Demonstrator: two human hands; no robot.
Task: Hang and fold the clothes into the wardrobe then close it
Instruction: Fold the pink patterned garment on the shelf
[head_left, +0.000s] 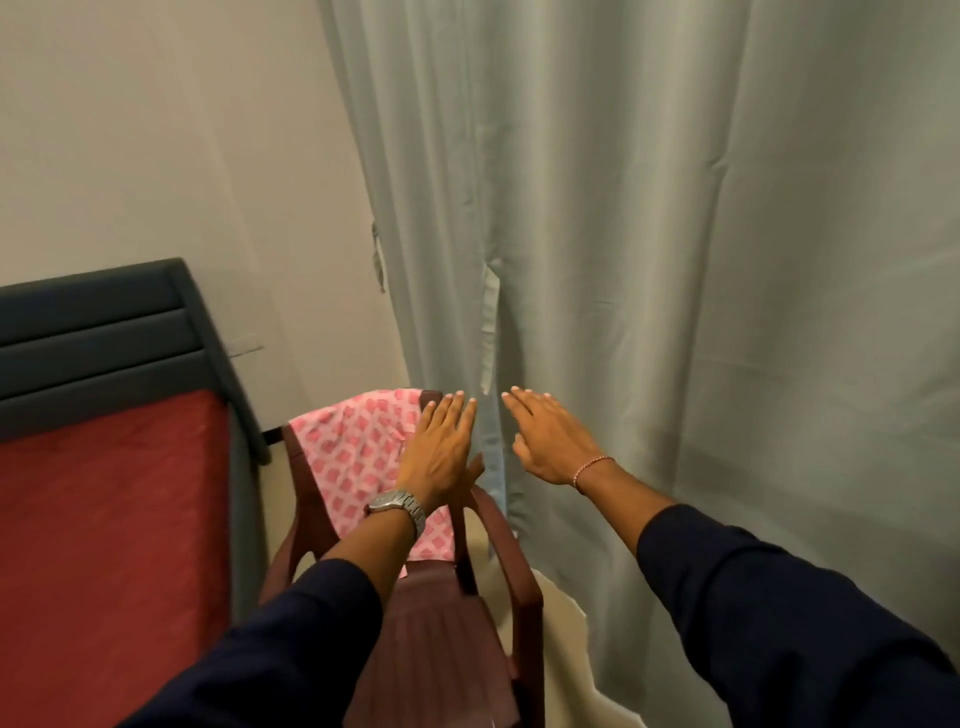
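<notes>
Both our hands, left hand (441, 447) and right hand (550, 441), hovered flat with fingers straight, holding nothing. Our left arm hid part of the pink checked garment (353, 457) draped over the maroon chair (498, 545). Grey curtain (675, 260) covered everything behind; bed (104, 519) stood left.

Maroon chair (311, 499): pink checked cloth (358, 457) draped over backrest.

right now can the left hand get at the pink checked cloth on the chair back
Probably yes: the left hand, fingers straight, hovers right over the pink checked cloth draped on the chair back, with nothing between them.
</notes>
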